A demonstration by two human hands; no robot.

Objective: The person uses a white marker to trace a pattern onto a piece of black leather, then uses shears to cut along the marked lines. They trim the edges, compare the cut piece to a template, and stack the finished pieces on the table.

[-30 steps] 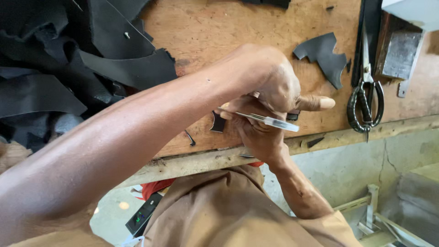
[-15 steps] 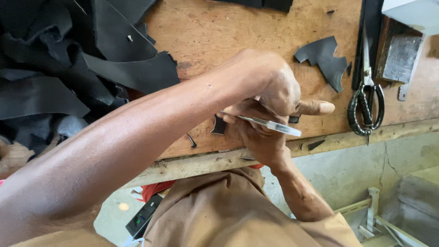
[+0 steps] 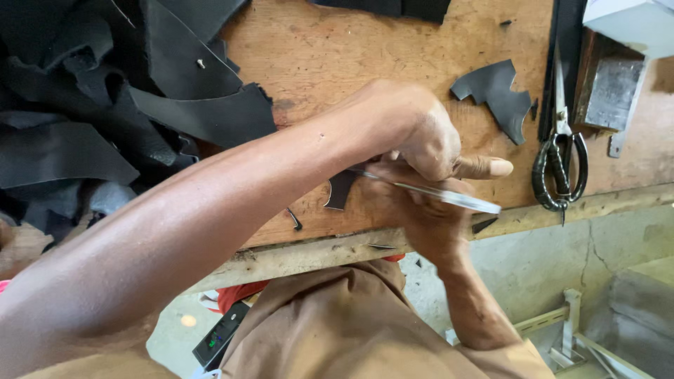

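Note:
My left hand reaches in from the lower left and is closed over a thin flat metal blade, thumb pointing right. The blade's tip sticks out to the right over the bench edge. Just beneath it my right hand grips a small black leather piece, which pokes out to the left of the fingers. Both hands press together over the front edge of the worn wooden bench. Most of the leather piece and the blade's other end are hidden by my fingers.
A heap of black leather offcuts fills the bench's left side. A cut black leather shape lies right of the hands, with black-handled scissors and a metal block beyond. A concrete floor and a metal frame lie below.
The hands stay pressed together in the same place; the blade tip has shifted only slightly. Nothing was picked up or let go.

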